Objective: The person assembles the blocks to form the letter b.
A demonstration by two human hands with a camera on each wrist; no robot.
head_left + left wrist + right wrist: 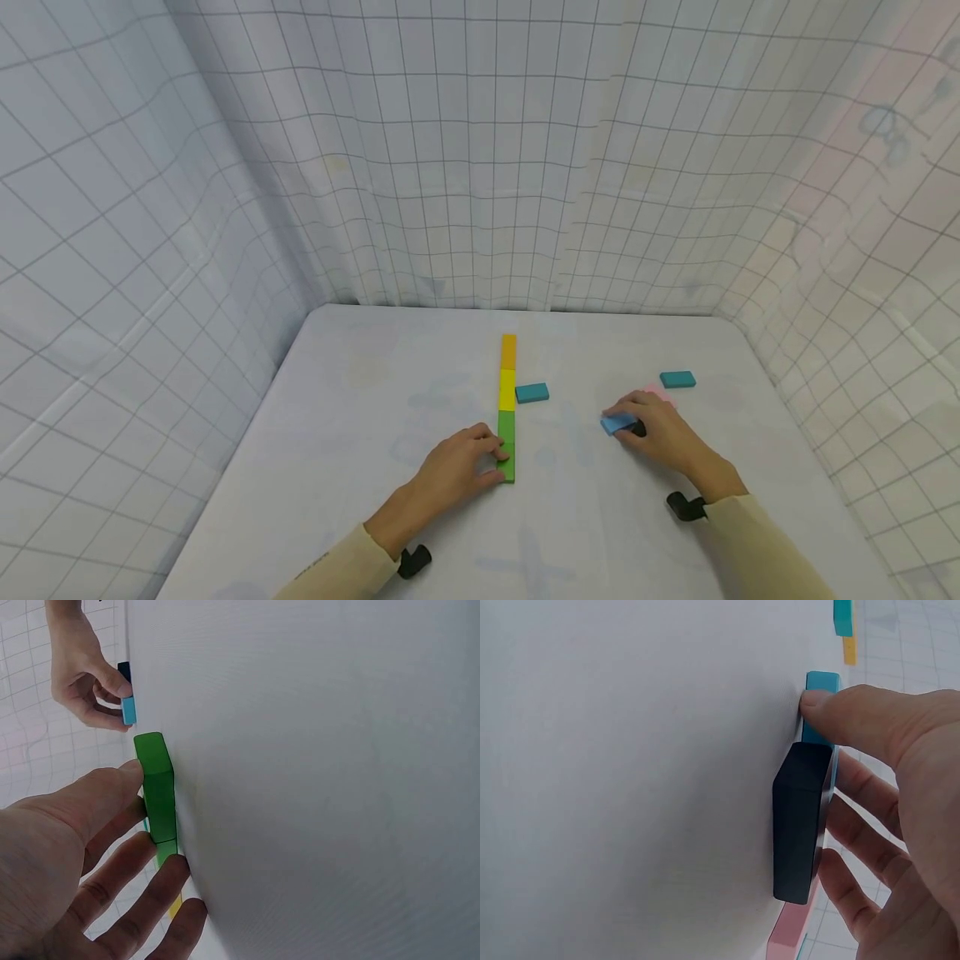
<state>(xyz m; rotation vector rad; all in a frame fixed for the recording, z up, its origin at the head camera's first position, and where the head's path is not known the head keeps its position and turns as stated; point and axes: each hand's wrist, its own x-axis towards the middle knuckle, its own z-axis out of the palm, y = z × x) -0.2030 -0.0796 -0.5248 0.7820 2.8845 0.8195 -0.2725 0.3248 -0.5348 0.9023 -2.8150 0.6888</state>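
A row of blocks runs away from me: orange block (509, 352), yellow block (507, 390), light green block (506, 425), then a darker green block (160, 802) at the near end. My left hand (457, 468) rests at that near end, thumb and relaxed fingertips touching the green blocks. Off to the right, my right hand (660, 429) pinches a blue block (823, 682) low over the table, thumb on its near side. Under that palm lies a black block (801, 821), close to the blue one. A pink block (791, 930) is partly hidden behind the hand.
One teal block (532, 392) lies just right of the yellow block. Another teal block (678, 379) sits beyond my right hand. White cloth covers the table (375, 375), and grid-patterned curtains (480, 167) hang along its back and sides.
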